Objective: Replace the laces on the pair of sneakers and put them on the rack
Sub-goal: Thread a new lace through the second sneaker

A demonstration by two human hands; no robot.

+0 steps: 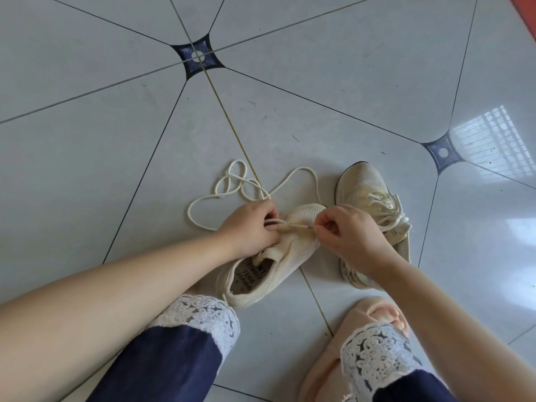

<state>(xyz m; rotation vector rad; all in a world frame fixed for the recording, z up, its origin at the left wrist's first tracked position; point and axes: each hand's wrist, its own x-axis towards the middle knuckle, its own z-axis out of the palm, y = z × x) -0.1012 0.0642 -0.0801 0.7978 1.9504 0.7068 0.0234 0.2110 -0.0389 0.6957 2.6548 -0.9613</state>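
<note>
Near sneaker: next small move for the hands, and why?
Probably the right hand draws the lace tip out sideways while the left hand feeds slack: both pinch the lace over the sneaker, and most of it lies loose on the floor.

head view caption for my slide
On the tiled floor, the left hand and right hand thread a cream lace into the near sneaker, the laced sneaker beside it.
</note>
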